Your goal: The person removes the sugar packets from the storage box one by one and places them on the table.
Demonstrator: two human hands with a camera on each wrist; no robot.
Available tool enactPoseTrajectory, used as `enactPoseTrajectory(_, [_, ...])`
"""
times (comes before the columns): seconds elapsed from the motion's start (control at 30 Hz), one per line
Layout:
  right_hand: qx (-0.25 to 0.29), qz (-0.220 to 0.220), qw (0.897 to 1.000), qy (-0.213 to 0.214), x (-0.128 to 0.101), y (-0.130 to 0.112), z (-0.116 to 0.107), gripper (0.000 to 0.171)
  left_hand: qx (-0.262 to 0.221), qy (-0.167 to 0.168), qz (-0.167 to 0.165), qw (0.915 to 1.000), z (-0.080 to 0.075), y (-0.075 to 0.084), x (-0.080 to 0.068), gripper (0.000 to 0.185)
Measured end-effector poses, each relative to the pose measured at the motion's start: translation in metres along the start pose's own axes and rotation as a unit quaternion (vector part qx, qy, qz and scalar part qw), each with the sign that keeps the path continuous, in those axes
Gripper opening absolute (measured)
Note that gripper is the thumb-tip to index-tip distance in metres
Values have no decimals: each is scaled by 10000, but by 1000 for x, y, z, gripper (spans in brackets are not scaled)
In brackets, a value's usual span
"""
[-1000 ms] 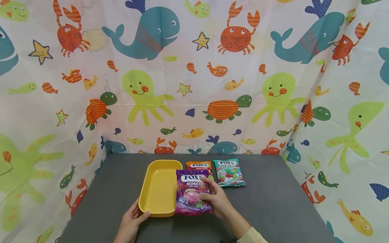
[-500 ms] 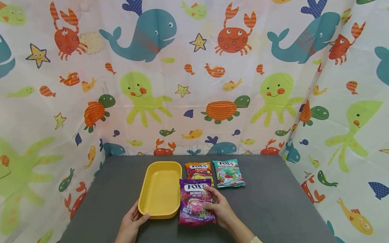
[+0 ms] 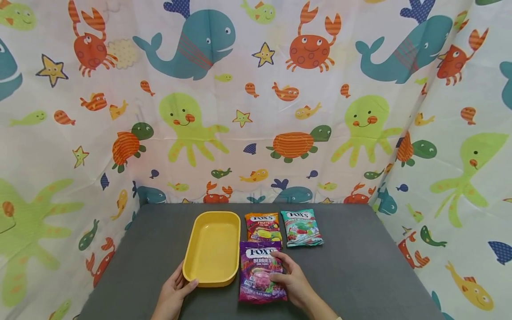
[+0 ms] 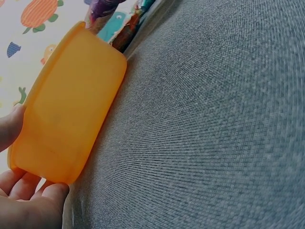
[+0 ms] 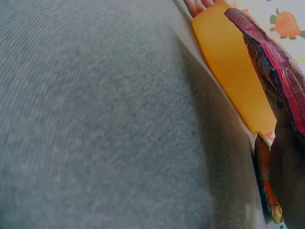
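My right hand [image 3: 294, 280] grips a purple Fox's Berries candy bag [image 3: 260, 271] by its right side, thumb on the printed front. In the right wrist view the purple bag [image 5: 271, 62] is raised off the table, with a shadow beneath. A yellow rectangular tray [image 3: 238, 266] with nothing inside lies just left of the bag. At the tray's near-left corner my left hand [image 3: 174, 291] holds on, thumb over the rim. The left wrist view shows the fingers [image 4: 24, 186] against the tray's outer wall [image 4: 71, 105].
Behind the purple bag lies an orange Fox's Fruits candy bag [image 3: 263, 226], its lower edge partly covered. A teal Fox's candy bag [image 3: 302, 227] lies to its right. All rest on a dark grey table [image 3: 352, 266], with a sea-animal curtain [image 3: 256, 98] around the back and sides.
My right hand has drawn the purple bag nearer to me and slightly right, off the tray's edge, uncovering more of the orange bag. My left hand stays on the tray.
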State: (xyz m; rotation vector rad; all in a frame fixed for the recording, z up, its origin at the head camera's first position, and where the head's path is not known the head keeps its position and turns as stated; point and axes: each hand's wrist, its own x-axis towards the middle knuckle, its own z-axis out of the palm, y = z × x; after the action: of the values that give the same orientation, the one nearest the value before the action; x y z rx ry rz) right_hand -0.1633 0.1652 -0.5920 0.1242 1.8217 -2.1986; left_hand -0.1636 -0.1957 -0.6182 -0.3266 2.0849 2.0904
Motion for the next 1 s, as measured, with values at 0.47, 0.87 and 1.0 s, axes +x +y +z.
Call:
enactPoseTrajectory(0.47, [-101, 19, 9999, -97, 0, 11, -3, 69, -38, -50, 24, 10000, 0, 2, -4, 103])
enactPoseTrajectory(0.87, [-259, -17, 9997, -14, 2, 17, -7, 69, 35, 12, -1, 10000, 0, 4, -4, 105])
enactPoseTrajectory(1.0, [-461, -16, 9989, 55, 0, 16, -7, 69, 28, 3, -4, 10000, 2, 4, -4, 104])
